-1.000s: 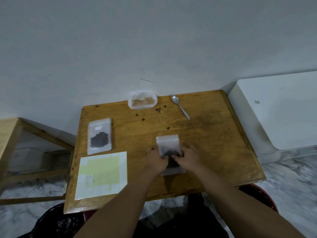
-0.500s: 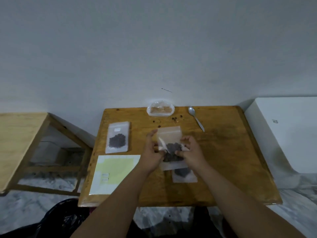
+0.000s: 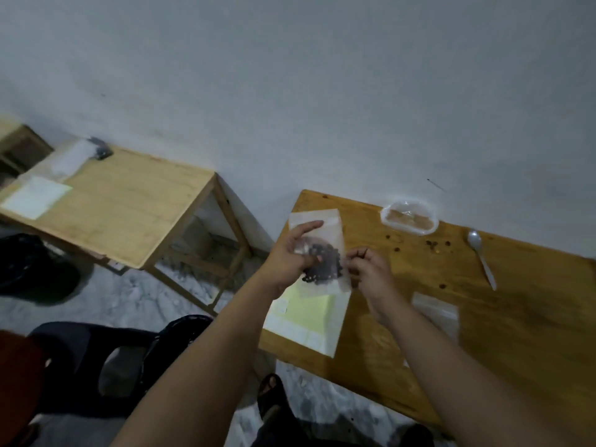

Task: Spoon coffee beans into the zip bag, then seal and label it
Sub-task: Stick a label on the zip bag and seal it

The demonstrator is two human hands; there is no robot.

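Orange-brown wooden table [image 3: 483, 333], frame right. Clear plastic zip bag of dark coffee beans [image 3: 324, 253], centre frame, raised: gripped by left hand [image 3: 287, 256]; right hand [image 3: 371, 275] curled at its edge, grasp indiscernible.

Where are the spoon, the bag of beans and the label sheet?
spoon [image 3: 482, 261]: head view, on its handle.
bag of beans [image 3: 324, 264]: head view, on its dark beans.
label sheet [image 3: 306, 312]: head view, its yellow part.
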